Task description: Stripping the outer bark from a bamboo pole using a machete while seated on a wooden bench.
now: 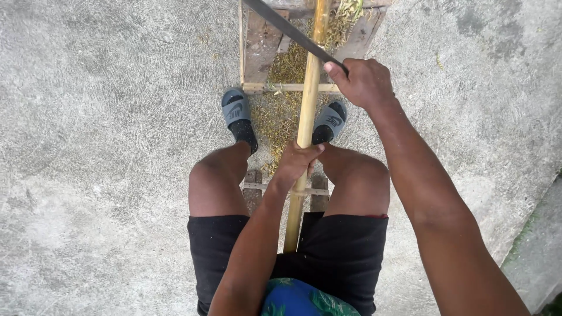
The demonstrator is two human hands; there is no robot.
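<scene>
The concrete floor point(105, 146) fills most of the view, grey and rough. A wooden frame point(260, 52) lies on it, under and ahead of the person's feet, with a heap of pale yellow-green shavings point(281, 111) spread over its slats on both sides of the bamboo pole.

The person sits with bare knees apart, in black shorts point(339, 251), and the bamboo pole point(307, 99) runs between the legs, from the lap out over the wooden frame and past the top edge of the view. A foot in a grey sandal point(235, 111) rests on each side of the pole, just short of the frame's near crossbar.

The left hand point(297, 164) grips the pole between the knees, fingers wrapped tightly round it. The right hand point(363, 82) is further along, just to the right of the pole, fingers closed round the handle of a long dark blade point(290, 29). The blade slants up and to the left from that hand and crosses over the pole above the frame; whether its edge touches the pole cannot be told.
</scene>
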